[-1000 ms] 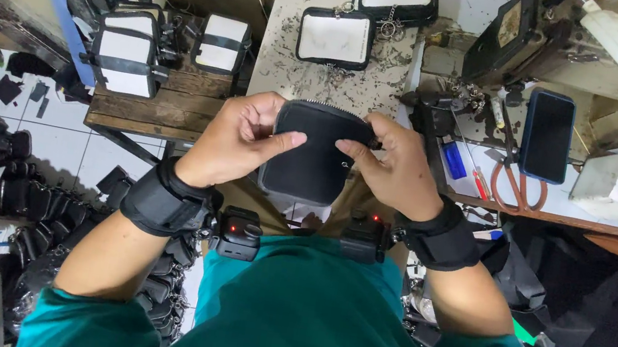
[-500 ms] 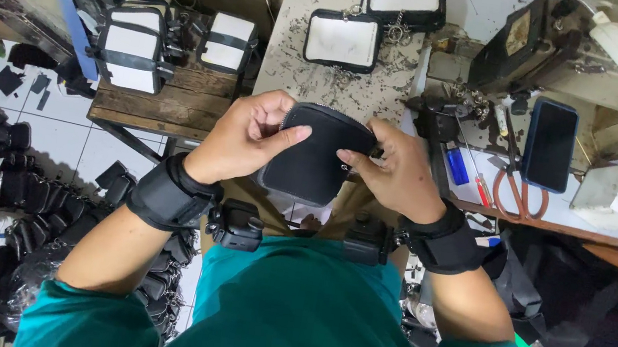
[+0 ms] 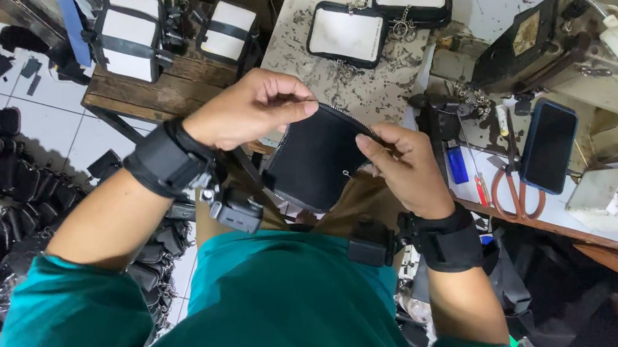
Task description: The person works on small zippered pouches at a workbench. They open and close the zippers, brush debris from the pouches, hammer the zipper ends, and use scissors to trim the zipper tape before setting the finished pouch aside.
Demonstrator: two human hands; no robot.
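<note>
1. The small black fabric zip pouch (image 3: 317,158), earlier gripped flat by both hands, now hangs from its top edge with the zipper line showing.
2. The left hand (image 3: 249,109) pinches the pouch's upper left rim, fingers curled shut, wrist bent inward.
3. The right hand (image 3: 405,167) clamps the upper right edge, thumb on top.
4. Beyond the grip lies a white-faced black-framed pouch (image 3: 346,34); right of it, orange-handled scissors (image 3: 515,182).
</note>
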